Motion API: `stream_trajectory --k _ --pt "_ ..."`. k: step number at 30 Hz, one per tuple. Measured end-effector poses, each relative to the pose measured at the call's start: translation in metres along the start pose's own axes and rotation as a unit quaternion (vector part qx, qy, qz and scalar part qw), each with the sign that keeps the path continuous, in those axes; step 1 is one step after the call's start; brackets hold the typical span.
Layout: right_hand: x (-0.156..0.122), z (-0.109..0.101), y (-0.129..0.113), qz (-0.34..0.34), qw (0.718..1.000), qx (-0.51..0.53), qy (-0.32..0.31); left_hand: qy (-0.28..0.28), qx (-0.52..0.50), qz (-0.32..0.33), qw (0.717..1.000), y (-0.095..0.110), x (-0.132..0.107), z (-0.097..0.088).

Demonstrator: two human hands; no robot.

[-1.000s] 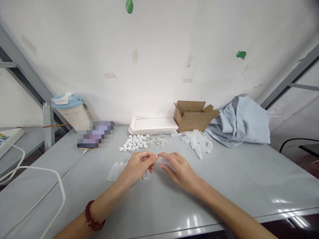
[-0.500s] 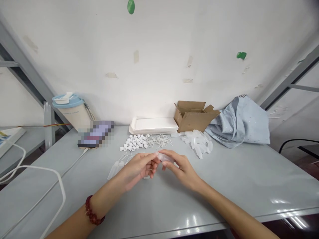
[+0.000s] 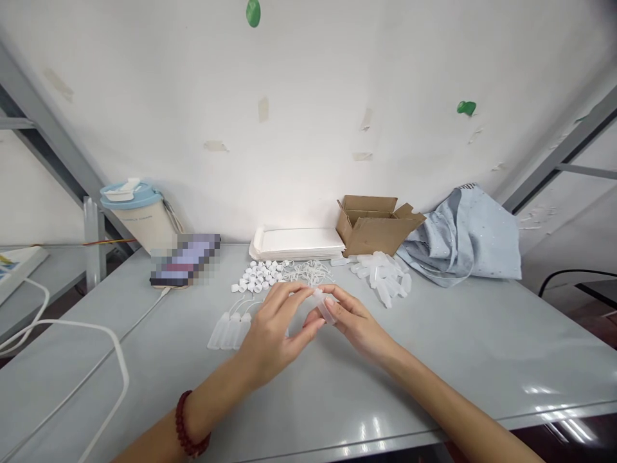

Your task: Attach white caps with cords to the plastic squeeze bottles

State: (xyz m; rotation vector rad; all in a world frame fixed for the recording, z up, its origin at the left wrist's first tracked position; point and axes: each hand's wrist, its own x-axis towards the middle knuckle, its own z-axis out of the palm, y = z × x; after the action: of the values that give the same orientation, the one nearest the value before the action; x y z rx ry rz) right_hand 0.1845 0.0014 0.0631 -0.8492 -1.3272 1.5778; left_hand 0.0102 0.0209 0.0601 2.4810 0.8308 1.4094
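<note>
The translucent tube [image 3: 326,310] is lying between the two hands, nearer the wearer than the cardboard box [image 3: 380,235] and to that box's left. The right hand [image 3: 357,325] is the nearer one: its thumb and fingers are pinching the tube. The left hand [image 3: 272,331] is curving in from the opposite side, thumb and index finger parted, the fingertips standing just beside the tube's narrow neck; whether they are touching it cannot be told. The long axis is running aslant, neck pointing away and leftward, body leading back toward the right palm.

Materials, relative to the box: similar frosted, smooth-walled tubes [image 3: 380,273] are lying heaped just in front; pale, thin cords [image 3: 313,273] are tangling to the front left; glossy white, short cylindrical caps [image 3: 260,281] are clustering farther left. Flat-bodied tubes with cord loops [image 3: 222,331] are lying side by side well to the front left. Smooth white envelopes [image 3: 301,240] are stacking up beside the box's left; a creased blue cloth bag [image 3: 463,231] is slumping on its right.
</note>
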Motion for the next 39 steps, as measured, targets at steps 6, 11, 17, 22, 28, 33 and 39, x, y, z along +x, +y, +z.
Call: stream_trajectory --k 6,11,17,22,28,33,39 --pt "0.0 0.001 0.005 0.01 1.0 0.029 -0.002 -0.042 0.058 0.047 0.996 -0.003 -0.004 0.004" --pt "0.0 0.001 0.006 0.015 0.999 0.039 -0.006 -0.031 0.081 0.059 0.995 -0.001 -0.004 0.004" --pt "0.0 0.002 0.007 0.027 0.999 0.032 -0.003 -0.031 0.077 0.094 0.992 -0.003 -0.007 0.007" --pt "0.0 0.004 0.007 0.023 0.999 0.034 -0.016 -0.031 0.046 0.08 0.995 -0.006 -0.008 0.008" --pt "0.0 0.002 0.003 0.018 1.0 -0.02 -0.015 -0.057 0.038 0.045 0.997 -0.004 -0.004 0.004" --pt "0.007 -0.004 0.011 0.023 0.99 -0.139 0.029 -0.13 0.073 0.011 0.989 -0.01 -0.004 0.001" --pt "0.011 -0.011 0.016 0.039 0.976 -0.2 0.078 -0.226 0.093 -0.081 0.966 -0.017 -0.002 -0.003"
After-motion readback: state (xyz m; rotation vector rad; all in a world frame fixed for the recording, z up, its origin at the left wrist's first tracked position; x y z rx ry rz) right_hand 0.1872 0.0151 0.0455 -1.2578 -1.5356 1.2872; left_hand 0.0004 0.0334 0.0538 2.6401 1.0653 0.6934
